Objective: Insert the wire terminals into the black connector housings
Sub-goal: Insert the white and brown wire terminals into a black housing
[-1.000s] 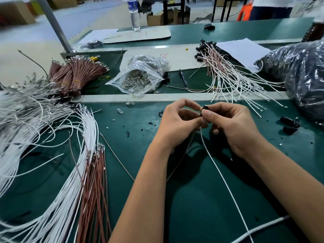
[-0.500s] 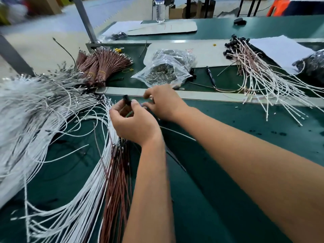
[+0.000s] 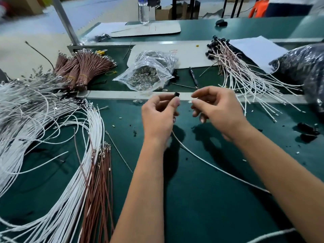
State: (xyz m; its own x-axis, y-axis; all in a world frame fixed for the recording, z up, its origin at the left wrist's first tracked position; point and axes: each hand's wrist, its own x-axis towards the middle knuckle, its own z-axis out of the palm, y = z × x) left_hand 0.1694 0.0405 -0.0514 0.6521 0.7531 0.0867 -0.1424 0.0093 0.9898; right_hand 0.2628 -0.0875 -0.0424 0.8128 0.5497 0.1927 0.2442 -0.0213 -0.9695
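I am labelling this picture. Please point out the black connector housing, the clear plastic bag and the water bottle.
black connector housing [image 3: 176, 94], head view, its top end above the left thumb.
clear plastic bag [image 3: 146, 77], head view, its middle.
water bottle [image 3: 144, 12], head view, its body.

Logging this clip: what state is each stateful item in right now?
Black connector housing: pinched in left hand, no white wire in it yet.
White wire: terminal end pinched by right hand, short of the housing.
Clear bag: open, lying on table.
Water bottle: upright.
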